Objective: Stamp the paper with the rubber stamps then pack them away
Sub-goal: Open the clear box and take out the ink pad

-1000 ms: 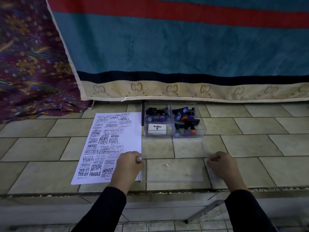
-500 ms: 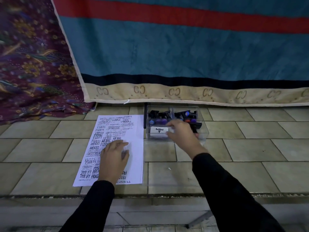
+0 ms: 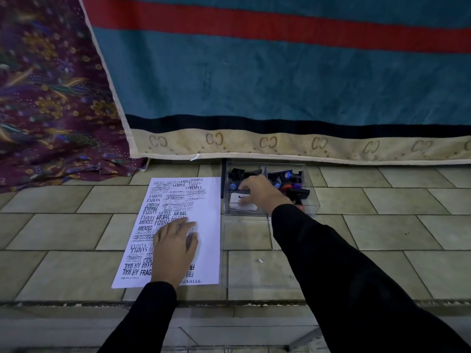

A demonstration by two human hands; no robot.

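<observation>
A white paper sheet (image 3: pixel 204 225) covered in black stamp prints lies on the tiled floor. My left hand (image 3: pixel 174 247) rests flat on its lower middle, fingers spread. To the right stands a clear plastic box (image 3: pixel 309 207) holding several black rubber stamps (image 3: pixel 293 179) with coloured caps and a white Artline ink pad (image 3: pixel 242 203). My right hand (image 3: pixel 260 193) reaches into the box's left compartment, fingers over the stamps and thumb on the ink pad; whether it grips anything is hidden.
The box's clear lid (image 3: pixel 257 256) lies open flat on the tiles in front of the box. A teal and red striped cloth (image 3: pixel 280 85) hangs behind, a purple floral cloth (image 3: pixel 51 98) at the left. A step edge (image 3: pixel 76 303) runs below the paper.
Both hands let go of the lid's front corners. My left hand moved onto the paper and my right hand reached forward into the box, then shifted left over the ink pad.
</observation>
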